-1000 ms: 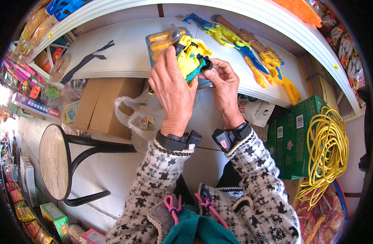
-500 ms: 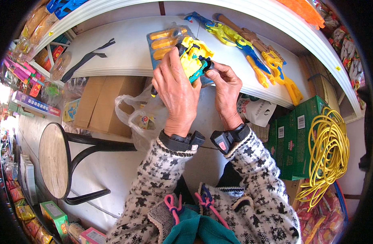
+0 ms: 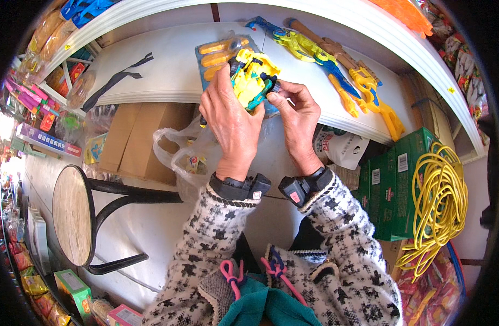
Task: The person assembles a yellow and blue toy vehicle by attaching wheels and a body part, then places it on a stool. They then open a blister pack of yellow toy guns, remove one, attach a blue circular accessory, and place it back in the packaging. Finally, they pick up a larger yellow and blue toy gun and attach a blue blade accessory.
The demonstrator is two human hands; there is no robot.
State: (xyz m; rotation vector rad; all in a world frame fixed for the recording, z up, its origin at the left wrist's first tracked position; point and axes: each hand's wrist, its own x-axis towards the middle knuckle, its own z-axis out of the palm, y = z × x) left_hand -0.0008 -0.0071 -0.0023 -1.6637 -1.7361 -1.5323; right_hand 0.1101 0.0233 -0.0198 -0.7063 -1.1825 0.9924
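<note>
A yellow and teal plastic toy with black wheel-like parts [image 3: 250, 81] is held up in both hands, above the shelf's front edge. My left hand [image 3: 231, 119] wraps around its left and lower side, the fingers partly hidden behind it. On the other side, my right hand [image 3: 297, 111] pinches a dark round part at the toy's right end between thumb and fingers. Directly behind the toy lies a blister pack with orange-yellow pieces [image 3: 217, 58], partly covered by the toy and my left hand.
On the white shelf [image 3: 168, 70] lie a black strap [image 3: 119, 76], a yellow-blue toy gun [image 3: 315, 54] and a brown-yellow one [image 3: 363, 76]. Below are a cardboard box [image 3: 143, 138], a clear plastic bag [image 3: 179, 157], a green box [image 3: 391, 185] with coiled yellow cable [image 3: 437, 201], and a tipped stool [image 3: 74, 214].
Both hands and the toy have shifted slightly left. The toy is turned a little, and my right thumb and fingers have moved on its dark round part.
</note>
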